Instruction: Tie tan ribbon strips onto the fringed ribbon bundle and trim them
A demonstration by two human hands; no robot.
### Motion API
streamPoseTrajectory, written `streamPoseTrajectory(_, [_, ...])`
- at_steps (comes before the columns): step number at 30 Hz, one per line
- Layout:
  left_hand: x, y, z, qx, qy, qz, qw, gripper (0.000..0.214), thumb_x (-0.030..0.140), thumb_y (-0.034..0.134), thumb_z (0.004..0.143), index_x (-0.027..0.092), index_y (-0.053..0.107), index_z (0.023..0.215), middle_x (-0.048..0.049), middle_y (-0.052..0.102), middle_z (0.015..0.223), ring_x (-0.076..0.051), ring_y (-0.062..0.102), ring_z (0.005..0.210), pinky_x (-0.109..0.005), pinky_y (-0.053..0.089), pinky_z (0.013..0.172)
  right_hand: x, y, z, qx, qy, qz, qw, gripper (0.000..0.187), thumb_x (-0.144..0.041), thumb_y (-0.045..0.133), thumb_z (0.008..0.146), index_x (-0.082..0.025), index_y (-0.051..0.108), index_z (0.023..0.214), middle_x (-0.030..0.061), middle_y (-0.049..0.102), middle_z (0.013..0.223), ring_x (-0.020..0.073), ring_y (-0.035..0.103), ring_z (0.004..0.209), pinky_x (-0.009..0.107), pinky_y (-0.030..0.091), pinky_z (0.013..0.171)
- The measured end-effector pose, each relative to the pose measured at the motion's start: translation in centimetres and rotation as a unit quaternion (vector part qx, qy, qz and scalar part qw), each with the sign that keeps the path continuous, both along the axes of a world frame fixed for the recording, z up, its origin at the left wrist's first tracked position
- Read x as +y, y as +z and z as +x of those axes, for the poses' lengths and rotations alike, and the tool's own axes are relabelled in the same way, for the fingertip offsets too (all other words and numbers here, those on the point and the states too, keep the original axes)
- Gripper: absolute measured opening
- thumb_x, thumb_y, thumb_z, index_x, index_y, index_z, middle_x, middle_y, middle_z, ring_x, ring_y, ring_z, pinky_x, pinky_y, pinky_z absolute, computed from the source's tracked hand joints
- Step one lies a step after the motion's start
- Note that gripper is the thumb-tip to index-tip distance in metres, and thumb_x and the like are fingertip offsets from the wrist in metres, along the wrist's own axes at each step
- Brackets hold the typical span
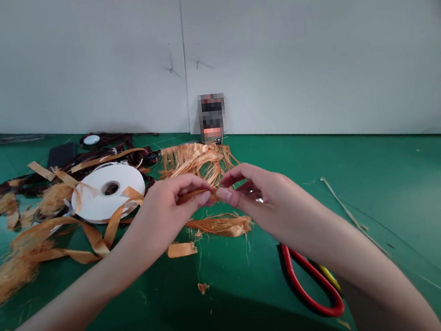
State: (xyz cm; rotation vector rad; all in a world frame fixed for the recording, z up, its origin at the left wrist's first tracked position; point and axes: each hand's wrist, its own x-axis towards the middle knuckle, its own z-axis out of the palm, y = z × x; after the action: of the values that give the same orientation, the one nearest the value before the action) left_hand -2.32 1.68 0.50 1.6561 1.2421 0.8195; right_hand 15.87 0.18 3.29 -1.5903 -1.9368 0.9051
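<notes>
Between my two hands is a short piece of orange-gold ribbon (pixel 194 194), pinched close to its right end. My left hand (pixel 173 204) closes thumb and fingers over most of it. The thumb and forefinger of my right hand (pixel 252 188) grip the end, with fingertips almost meeting the left ones. Just behind them lies a heap of frayed gold ribbon strips (pixel 196 160). A bundle of loose gold threads (pixel 224 225) rests on the green table below my hands, and a small cut ribbon piece (pixel 182 249) lies beside it.
A white ribbon spool (pixel 108 192) with trailing gold ribbon (pixel 98 239) lies left, among dark ribbon and frayed tufts (pixel 8 274). Red-handled scissors (pixel 312 286) lie under my right forearm. A phone (pixel 211 117) with a blurred screen leans against the white wall (pixel 310 47).
</notes>
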Motion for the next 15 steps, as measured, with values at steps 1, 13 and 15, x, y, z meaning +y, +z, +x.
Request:
streamPoseTrajectory(1, [0.0, 0.0, 0.1, 0.001, 0.016, 0.007, 1.0, 0.011, 0.029, 0.062, 0.085, 0.022, 0.069, 0.088, -0.0024, 0.076, 0.084, -0.018, 0.071, 0.081, -0.028, 0.056, 0.074, 0.1, 0.0, -0.1, 0.029, -0.005, -0.023, 0.999, 0.025, -0.043, 0.059, 0.087, -0.023, 0.059, 0.1, 0.0022, 0.069, 0.096, 0.0148, 0.062, 0.074, 0.027, 0.047, 0.061])
streamPoseTrajectory(13, [-0.5, -0.2, 1.1, -0.061, 0.026, -0.034, 0.997, 0.016, 0.03, 0.066, 0.082, 0.022, 0.069, 0.068, -0.0027, 0.075, 0.098, -0.021, 0.067, 0.095, -0.031, 0.053, 0.082, 0.5, -0.1, -0.6, 0.2, -0.064, -0.005, 0.978, 0.029, -0.01, 0.068, 0.075, -0.017, 0.054, 0.099, 0.0015, 0.07, 0.081, 0.012, 0.068, 0.072, 0.025, 0.056, 0.068])
streamPoseTrajectory(15, [-0.6, -0.4, 1.1, -0.033, 0.019, -0.012, 0.999, 0.02, 0.033, 0.067, 0.081, 0.022, 0.067, 0.064, -0.002, 0.073, 0.094, -0.02, 0.065, 0.09, -0.03, 0.051, 0.079, 0.6, -0.2, -0.6, 0.212, -0.074, 0.014, 0.974, 0.029, -0.007, 0.069, 0.073, -0.016, 0.055, 0.097, 0.0006, 0.069, 0.079, 0.0108, 0.067, 0.069, 0.023, 0.056, 0.066])
